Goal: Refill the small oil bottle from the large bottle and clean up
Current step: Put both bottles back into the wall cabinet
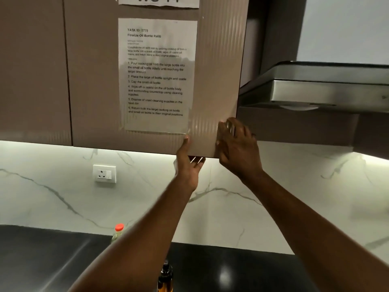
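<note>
A white marble wall (63, 197) with grey veins fills the middle band, lit from under the cabinets. Below it, a dark glossy surface (42, 260) runs the full width, its back edge meeting the wall. Between that edge and the cabinets' bottom edges there is open room, crossed only by the two forearms.

Above, a taupe cabinet door (94, 81) hangs beside a neighbouring door (31, 70), with a thin dark seam between them. The door's bottom edge slopes down towards the right, and its right edge covers the left end of a steel range hood (326, 89). A printed instruction sheet (157, 76) is taped to the door's face, and a paper label (159, 1) above it is cut off by the top of the frame.

The left grip (188, 167) pinches the door's bottom edge, thumb on the face and fingers underneath. The right grip (237, 144) lies against the lower right corner. Its fingers are blurred, so I cannot tell whether they wrap the edge or press flat.

A white socket (104, 173) sits on the wall, well left of the arms. The large bottle (118, 233), red-capped, stands near the surface's back edge, partly hidden by the left forearm. The small oil bottle (165, 277), dark amber, stands between the forearms, cut off by the frame's lower edge.
</note>
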`<state>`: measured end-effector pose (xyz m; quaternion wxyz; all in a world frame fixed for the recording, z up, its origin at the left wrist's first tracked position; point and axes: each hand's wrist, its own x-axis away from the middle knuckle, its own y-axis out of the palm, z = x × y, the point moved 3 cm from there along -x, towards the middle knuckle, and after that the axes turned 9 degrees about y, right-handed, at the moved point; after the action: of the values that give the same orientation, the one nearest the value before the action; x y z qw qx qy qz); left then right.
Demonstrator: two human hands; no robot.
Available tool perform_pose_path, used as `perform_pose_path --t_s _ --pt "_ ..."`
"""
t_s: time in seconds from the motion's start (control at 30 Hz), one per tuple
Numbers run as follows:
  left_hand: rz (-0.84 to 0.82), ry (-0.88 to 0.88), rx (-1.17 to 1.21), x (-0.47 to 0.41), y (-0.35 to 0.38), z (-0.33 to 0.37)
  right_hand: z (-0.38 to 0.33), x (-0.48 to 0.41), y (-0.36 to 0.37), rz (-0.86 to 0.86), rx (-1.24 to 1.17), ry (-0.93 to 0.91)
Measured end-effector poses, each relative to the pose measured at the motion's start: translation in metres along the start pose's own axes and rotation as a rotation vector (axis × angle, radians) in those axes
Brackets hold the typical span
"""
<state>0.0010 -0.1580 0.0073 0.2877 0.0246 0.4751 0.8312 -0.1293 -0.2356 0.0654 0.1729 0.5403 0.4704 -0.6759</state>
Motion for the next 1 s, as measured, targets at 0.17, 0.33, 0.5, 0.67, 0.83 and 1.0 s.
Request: perform_pose_path --t_s 0.17,0.33,0.5,0.67,0.83,1.0 --pt "-0.009 0.006 0.039 0.006 0.005 0.003 -0.001 0.001 -0.008 0.026 -0.196 0.065" --pt "-0.046 0.012 0.023 0.036 0.003 0.017 -0.006 0.006 -0.041 0.048 -0.527 0.269" --pt "-0.061 0.009 0.065 0.090 -0.006 0.048 -0.023 0.023 -0.102 0.108 -0.834 0.425" --pt "-0.045 0.013 0.103 0.158 -0.018 0.100 -0.073 0.052 -0.167 0.040 -1.189 0.505" --pt "-0.024 0.039 0.100 0.212 -0.049 0.160 -0.162 0.083 -0.227 0.058 -1.290 0.416" --pt "0.068 -0.003 0.097 0.256 -0.085 0.223 -0.258 0.107 -0.266 0.063 -1.230 0.283"
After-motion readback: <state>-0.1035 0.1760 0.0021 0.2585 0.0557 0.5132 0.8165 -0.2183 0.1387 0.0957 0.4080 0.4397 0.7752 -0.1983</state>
